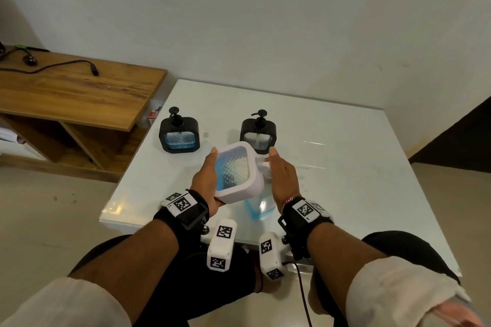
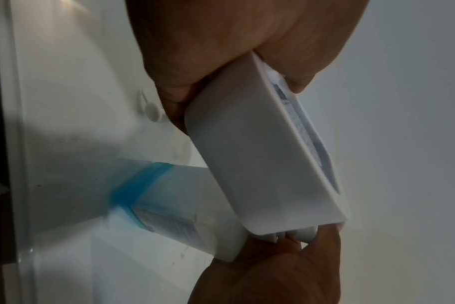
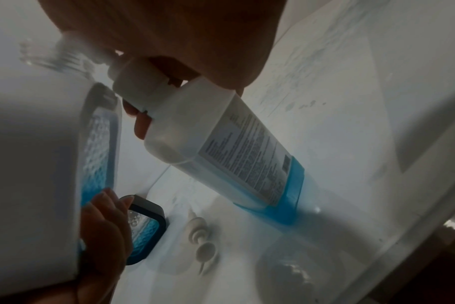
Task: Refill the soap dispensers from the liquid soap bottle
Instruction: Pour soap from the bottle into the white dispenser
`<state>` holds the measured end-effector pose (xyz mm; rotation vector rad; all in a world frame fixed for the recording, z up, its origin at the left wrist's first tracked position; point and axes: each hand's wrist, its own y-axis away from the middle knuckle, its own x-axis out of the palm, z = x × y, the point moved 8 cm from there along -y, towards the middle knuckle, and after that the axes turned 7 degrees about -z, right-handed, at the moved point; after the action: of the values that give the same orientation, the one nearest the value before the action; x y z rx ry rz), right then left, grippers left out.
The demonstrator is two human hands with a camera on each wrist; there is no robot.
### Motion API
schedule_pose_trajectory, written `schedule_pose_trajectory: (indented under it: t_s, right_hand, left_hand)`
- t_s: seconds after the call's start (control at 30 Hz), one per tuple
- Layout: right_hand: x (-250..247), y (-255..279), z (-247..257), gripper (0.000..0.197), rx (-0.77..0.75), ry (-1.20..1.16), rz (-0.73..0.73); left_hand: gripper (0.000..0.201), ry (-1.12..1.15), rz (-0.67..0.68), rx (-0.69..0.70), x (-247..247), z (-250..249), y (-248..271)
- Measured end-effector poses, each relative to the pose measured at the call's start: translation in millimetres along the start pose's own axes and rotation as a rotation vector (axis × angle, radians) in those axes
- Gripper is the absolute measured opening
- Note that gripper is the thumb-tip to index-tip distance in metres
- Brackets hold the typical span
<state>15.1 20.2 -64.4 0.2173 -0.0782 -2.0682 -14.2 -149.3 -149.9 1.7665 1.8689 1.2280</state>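
Observation:
My left hand [image 1: 210,175] grips a white soap dispenser [image 1: 235,170] with blue liquid, tipped on its side above the table, its open threaded neck [image 1: 261,162] pointing right. My right hand [image 1: 283,175] curls round the white cap [image 3: 135,84] of the liquid soap bottle [image 3: 229,148], right beside that neck. The clear bottle [image 1: 257,210] has a little blue soap at its base, which rests on the table under the dispenser. Two black dispensers with pumps stand behind, one on the left [image 1: 179,131] holding blue soap and one on the right [image 1: 258,135].
A white pump head [image 3: 203,236] lies loose on the glossy white table [image 1: 345,167]. A wooden shelf unit [image 1: 79,87] with a black cable stands to the left. The table's front edge is close to my knees.

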Motion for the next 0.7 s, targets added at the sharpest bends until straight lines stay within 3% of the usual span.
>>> schedule_pose_trajectory:
  t_s: [0.17,0.27,0.4,0.53,0.7]
  right_hand:
    - [-1.6,0.5,0.8,0.087,0.004,0.060,-0.011]
    - [-1.4,0.8,2.3,0.086,0.003,0.041,-0.005]
    - [-1.8,-0.1,5.3,0.061,0.064,0.051,0.033]
    - [-5.1,-9.5,19.2,0.020,0.127,0.085,0.042]
    - [-6.7,-19.5,36.0,0.021,0.286,0.087,0.037]
  left_hand:
    - [0.074,0.012,0.004,0.029,-3.3,-2.3,0.4]
    - [0.094,-0.007,0.019,0.021,-1.5,-1.9,-0.3]
    - [0.107,-0.007,0.020,0.016,-2.6,-2.3,-2.5]
    - [0.079,0.006,0.014,0.042,-2.6,-5.4,-1.8]
    - [0.065,-0.003,0.021,0.047,0.6,-0.9,-1.9]
